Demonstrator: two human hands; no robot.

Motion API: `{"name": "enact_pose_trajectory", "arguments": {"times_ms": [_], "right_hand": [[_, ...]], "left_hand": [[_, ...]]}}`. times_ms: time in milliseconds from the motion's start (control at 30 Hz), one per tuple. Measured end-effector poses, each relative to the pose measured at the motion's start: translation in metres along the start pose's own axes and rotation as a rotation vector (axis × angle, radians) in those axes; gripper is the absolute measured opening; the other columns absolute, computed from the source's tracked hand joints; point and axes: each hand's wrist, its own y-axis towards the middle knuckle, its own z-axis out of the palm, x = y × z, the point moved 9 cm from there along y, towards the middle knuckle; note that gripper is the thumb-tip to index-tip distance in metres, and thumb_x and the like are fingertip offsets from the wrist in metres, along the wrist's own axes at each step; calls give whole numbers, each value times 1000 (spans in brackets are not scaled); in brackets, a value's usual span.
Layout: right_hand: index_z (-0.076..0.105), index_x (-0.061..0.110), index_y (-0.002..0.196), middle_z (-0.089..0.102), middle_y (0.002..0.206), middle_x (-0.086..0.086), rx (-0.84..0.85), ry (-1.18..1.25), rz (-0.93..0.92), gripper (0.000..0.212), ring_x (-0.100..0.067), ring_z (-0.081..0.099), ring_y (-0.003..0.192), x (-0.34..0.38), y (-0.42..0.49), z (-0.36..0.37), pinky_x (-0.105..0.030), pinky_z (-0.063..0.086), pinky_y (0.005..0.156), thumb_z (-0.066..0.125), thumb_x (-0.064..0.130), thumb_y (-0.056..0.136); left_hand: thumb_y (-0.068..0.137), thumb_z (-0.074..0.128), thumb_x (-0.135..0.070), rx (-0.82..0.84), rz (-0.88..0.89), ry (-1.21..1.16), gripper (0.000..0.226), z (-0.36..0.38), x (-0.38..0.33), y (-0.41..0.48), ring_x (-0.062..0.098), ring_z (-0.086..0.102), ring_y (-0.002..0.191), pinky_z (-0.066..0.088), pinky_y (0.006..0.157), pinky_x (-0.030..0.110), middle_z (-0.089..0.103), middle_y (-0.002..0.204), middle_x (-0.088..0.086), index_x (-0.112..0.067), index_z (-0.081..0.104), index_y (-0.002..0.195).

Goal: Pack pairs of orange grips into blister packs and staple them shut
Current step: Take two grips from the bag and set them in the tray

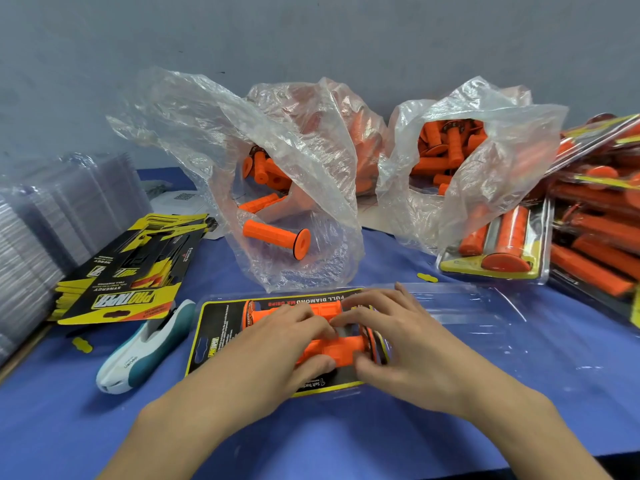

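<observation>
Right now both of your hands are down on the open blister pack (207, 344), which lies flat on the blue surface (346, 441) directly in front of you. Your left hand (287, 336) and right hand (405, 341) each curl fingers over the top of the near grip (332, 351) with a thumb on its near side, so you pinch it from both ends. That looks like a seating hold, pressing the grip down into its moulded hollow. The far grip (322, 310) already lies in the pack just beyond your fingers, parallel to the near one; how fully it sits I cannot tell, since your hands cover much of it.

The clear lid half (502, 317) is folded out flat to the right, which leaves the tray open for loading. You have the stapler (145, 344) just beside the pack on the left, within easy reach for closing, a step not yet done.

Supply sits behind: two plastic bags (294, 265) of orange grips, one loose grip (273, 235) lying in the left bag's mouth. Printed cards (121, 282) and empty clear packs (52, 216) wait at the left, and finished packs (595, 237) are piled at the right, apart from your working spot.
</observation>
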Motion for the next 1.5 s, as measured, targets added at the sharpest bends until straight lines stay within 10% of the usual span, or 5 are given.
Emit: {"name": "enact_pose_trajectory", "arguments": {"times_ms": [267, 833, 1233, 1367, 1500], "right_hand": [[32, 48, 140, 26, 148, 19, 122, 4, 75, 62, 4, -3, 141, -7, -5, 15, -44, -9, 121, 46, 43, 80], [42, 40, 138, 40, 144, 18, -129, -112, 75, 55, -8, 23, 143, 14, -13, -7, -42, 4, 122, 35, 37, 83], [51, 15, 99, 53, 102, -2, -1203, 1123, 833, 26, -8, 69, 63, -24, -139, 9, -10, 53, 61, 49, -11, 94], [45, 0, 132, 48, 116, -20, -1278, 1378, 890, 38, -32, 63, 87, -19, -134, 23, -16, 56, 52, 49, -9, 95], [44, 2, 138, 61, 91, -15, -1044, 1526, 966, 40, -31, 59, 41, -13, -126, 43, -27, 45, 29, 49, 7, 99]], "left_hand": [[97, 45, -55, 16, -27, 81, 28, 5, -2, 1, -5, 36, 115, 33, 83, 16, 39, 120, -25, -43, 46, 122], [97, 49, -51, -14, -17, 36, 23, 8, -1, 7, 0, 40, 114, 36, 88, 19, 42, 116, -24, -40, 50, 118], [98, 48, -50, -64, -23, 39, 34, 10, 0, 0, 5, 40, 121, 37, 102, 28, 45, 124, -17, -37, 50, 129], [98, 46, -52, -90, -14, 45, 35, 8, 5, -4, 3, 39, 122, 35, 102, 24, 44, 123, -18, -38, 49, 130], [97, 47, -53, -76, -9, 19, 34, 5, 15, -6, -1, 38, 121, 33, 101, 19, 43, 122, -22, -40, 49, 128]]}}
